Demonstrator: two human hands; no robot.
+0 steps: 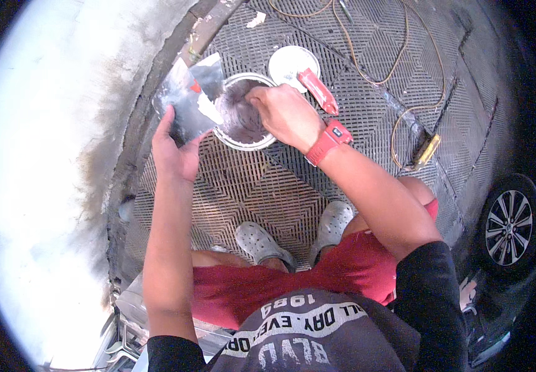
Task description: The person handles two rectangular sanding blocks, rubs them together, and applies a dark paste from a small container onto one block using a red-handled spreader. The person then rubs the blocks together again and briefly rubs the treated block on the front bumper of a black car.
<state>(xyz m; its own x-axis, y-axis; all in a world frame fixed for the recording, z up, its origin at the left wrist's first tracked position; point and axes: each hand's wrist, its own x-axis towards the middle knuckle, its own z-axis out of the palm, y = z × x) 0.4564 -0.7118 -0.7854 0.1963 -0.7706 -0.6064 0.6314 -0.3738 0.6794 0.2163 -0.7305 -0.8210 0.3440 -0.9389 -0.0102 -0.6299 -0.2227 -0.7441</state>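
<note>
Shoes (293, 234), grey and perforated, stand nearest on the metal floor grating (243, 186). Farther off, the left hand (175, 152) grips a flat metal plate (188, 102) smeared with pale filler, fingers closed on its near edge. Just right of it, the right hand (286, 115) reaches into a round tin (243, 111), fingers curled; what they pinch is hidden. Beyond lie a white lid (288, 62) and a red-handled scraper (319, 92).

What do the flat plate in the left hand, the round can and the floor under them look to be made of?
The flat plate looks like thin sheet metal: grey, shiny, smeared with pale paste. The round can also seems metal, with a bright rolled rim and a coated inside. The floor grating looks like steel mesh, dull and rust-tinged.
</note>
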